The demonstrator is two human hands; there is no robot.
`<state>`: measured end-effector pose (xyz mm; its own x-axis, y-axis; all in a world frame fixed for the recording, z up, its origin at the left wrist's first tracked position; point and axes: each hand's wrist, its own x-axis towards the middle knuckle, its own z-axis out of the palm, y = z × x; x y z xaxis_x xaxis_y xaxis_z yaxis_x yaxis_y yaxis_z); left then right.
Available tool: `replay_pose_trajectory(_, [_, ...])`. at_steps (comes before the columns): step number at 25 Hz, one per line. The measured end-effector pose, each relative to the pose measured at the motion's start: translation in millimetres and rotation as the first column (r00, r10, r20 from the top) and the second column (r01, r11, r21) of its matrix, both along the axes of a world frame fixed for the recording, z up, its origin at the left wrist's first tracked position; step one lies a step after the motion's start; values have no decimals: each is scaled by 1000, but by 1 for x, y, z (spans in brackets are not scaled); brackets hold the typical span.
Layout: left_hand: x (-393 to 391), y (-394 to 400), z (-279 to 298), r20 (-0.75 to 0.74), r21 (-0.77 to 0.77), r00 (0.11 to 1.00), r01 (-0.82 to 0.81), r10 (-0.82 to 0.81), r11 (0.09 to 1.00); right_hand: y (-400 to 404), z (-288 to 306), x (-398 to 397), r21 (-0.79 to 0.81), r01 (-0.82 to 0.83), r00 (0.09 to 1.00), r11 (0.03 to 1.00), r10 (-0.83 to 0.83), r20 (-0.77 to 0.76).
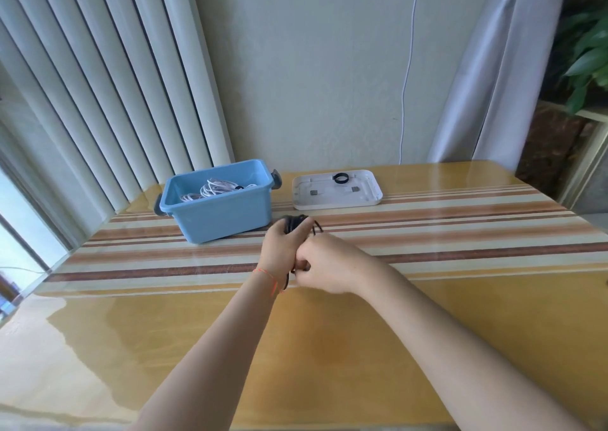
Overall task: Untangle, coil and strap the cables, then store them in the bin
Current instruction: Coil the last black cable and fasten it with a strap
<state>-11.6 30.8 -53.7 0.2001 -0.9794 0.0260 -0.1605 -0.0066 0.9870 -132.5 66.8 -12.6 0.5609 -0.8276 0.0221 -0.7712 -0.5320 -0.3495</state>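
Mostly hidden inside the left hand's (285, 244) closed grip, a black cable (293, 223) coil shows only at the fingertips, its lower end pinched by the right hand (324, 266), both above the striped surface (460, 233) beside the blue bin (217, 215) holding white cables (214, 189).

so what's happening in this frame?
A person is working a black cable above the striped table. The left hand holds the coiled bundle while the right hand pinches part of it near the left wrist, probably winding or strapping it. White cables already lie in the blue bin. The white lid beside it carries a black ring-shaped strap.
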Motion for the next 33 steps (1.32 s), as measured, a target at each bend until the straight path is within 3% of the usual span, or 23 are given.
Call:
replay_pose_trajectory(4, [7,10,12,-105,219,957,289,-272,932,-9,10,-14,6,88,952,996,-86,293])
replay_pose_trajectory(7, [5,15,23,-261,233,849,517,-459,824,-19,6,-22,-49,132,955,990,-114,275])
replay_pose_trajectory(9, [2,18,32,-186,282,827,562,-530,778,-22,5,-28,144,40,930,989,-90,356])
replay_pose_trajectory(12, [-3,19,38,-58,389,816,549,-576,739,-29,-4,-33,353,-64,882,934,-112,457])
replay_pose_trajectory(17, [-10,6,31,44,403,942,289,-334,868,-25,-18,-24,390,62,831,919,-263,490])
replay_pose_trajectory(20, [-1,5,32,-129,285,899,437,-418,853,-29,-25,-26,315,105,728,943,-289,622])
replay_pose_trajectory(23, [8,6,30,-48,163,831,554,-554,816,-36,-23,-31,310,199,579,930,-367,728])
replay_pose_trajectory(25, [7,8,27,-27,121,848,528,-529,841,-41,-22,-34,299,262,480,918,-393,785])
replay_pose_trajectory(29, [2,8,23,-66,99,908,419,-414,903,-47,-25,-31,242,370,419,897,-393,818])
replay_pose_trajectory(31, [2,5,22,9,149,906,416,-422,897,-51,-27,-31,245,396,399,885,-405,823])
replay_pose_trajectory(33, [7,4,24,-24,198,883,463,-468,864,-53,-29,-31,250,412,396,876,-419,817])
